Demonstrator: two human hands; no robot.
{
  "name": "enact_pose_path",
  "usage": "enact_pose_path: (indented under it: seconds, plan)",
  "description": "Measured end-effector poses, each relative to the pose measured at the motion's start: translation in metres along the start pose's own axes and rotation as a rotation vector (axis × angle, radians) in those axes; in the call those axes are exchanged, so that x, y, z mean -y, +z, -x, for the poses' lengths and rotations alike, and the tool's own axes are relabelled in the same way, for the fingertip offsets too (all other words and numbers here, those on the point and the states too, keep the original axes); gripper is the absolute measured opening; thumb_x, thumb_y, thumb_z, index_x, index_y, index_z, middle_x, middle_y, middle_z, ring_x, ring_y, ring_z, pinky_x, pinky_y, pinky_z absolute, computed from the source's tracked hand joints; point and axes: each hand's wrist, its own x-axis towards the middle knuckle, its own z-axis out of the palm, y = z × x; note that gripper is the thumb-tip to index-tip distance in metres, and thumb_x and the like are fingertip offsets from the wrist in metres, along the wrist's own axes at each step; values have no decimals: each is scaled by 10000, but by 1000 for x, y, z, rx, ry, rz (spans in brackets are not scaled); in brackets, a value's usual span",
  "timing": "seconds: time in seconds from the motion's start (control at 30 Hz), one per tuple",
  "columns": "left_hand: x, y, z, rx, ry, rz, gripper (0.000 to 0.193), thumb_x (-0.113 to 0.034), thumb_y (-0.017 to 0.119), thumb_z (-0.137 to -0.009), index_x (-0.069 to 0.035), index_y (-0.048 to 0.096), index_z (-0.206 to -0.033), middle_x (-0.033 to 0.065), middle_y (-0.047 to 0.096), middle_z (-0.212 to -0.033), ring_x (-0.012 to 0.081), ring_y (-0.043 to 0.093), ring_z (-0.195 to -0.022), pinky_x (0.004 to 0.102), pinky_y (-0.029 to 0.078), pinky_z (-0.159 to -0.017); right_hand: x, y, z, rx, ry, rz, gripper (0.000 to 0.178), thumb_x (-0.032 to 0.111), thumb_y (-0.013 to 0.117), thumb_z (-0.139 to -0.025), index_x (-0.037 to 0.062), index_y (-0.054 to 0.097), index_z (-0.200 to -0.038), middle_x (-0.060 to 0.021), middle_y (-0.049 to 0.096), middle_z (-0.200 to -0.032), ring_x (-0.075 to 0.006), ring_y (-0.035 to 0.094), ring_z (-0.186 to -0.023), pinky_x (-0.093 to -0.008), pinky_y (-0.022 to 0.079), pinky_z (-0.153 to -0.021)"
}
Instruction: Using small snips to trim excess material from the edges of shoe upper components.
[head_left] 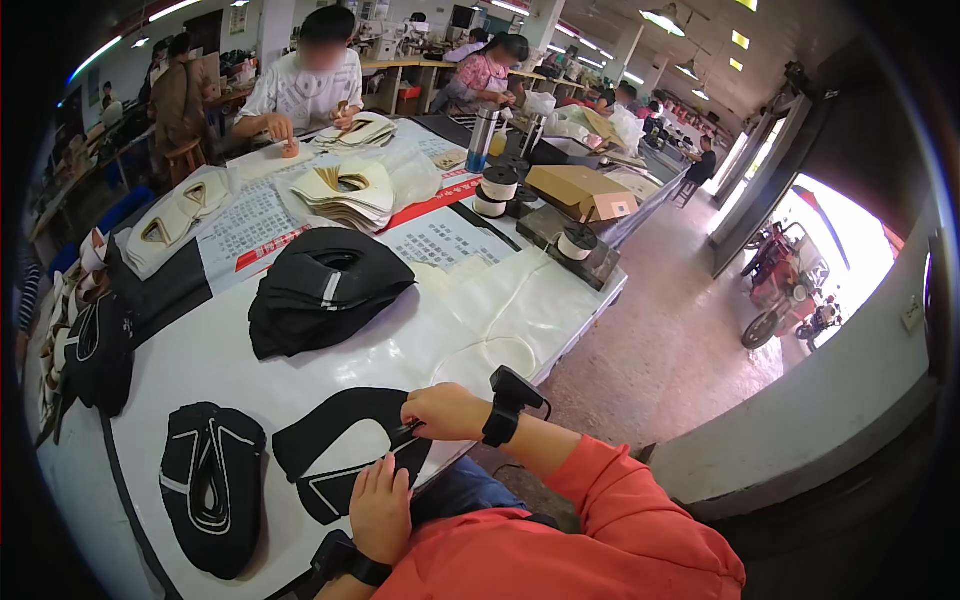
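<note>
A black shoe upper piece, curved around an opening and marked with white lines, lies at the near edge of the table. My left hand rests on its lower side with fingers stretched out. At the piece's right end my right hand is closed, its fingertips pinching something dark that I cannot make out. Left of this piece is a stack of black uppers with white trim. Beyond it sits a larger black stack. A thin white cord runs loosely from a spool towards my right hand.
Stacks of cream upper pieces lie farther back, near a cardboard box, more spools and a steel flask. Across the table a person handles cream pieces. More black pieces hang at the left edge.
</note>
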Motion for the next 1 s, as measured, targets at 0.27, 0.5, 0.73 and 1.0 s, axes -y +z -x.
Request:
enact_pose_path:
  seconds: [0.27, 0.5, 0.73, 1.0]
  plan:
    - [1, -1, -1, 1, 19, -15, 364, -139, 747, -826, -17, 612, -1141, 195, 619, -1305, 339, 585, -1232, 470, 439, -1088, -3, 11, 1, 90, 96, 116, 166, 234, 720, -839, 133, 719, -970, -73, 697, -945, -308, 696, -915, -426, 551, -786]
    - [4, 1, -1, -17, 33, -1, 379, -153, 764, -810, -22, 613, -1133, 192, 620, -1313, 332, 592, -1211, 471, 444, -1080, 9, 5, 7, 119, 111, 69, 200, 296, 731, -851, 131, 724, -964, -77, 684, -962, -301, 690, -940, -418, 549, -803]
    - [7, 3, 1, -28, 34, 53, 396, -136, 775, -799, -25, 619, -1145, 193, 617, -1320, 339, 591, -1212, 478, 441, -1080, 4, 15, 8, 103, 148, 50, 247, 299, 725, -814, 109, 747, -969, -112, 704, -971, -323, 691, -950, -443, 548, -813]
    - [7, 5, 5, -53, 26, 80, 404, -135, 765, -818, -22, 622, -1178, 186, 608, -1339, 342, 577, -1242, 496, 427, -1092, 12, 18, 12, 52, 223, 29, 224, 249, 714, -807, 101, 741, -972, -116, 716, -984, -325, 693, -967, -444, 546, -814]
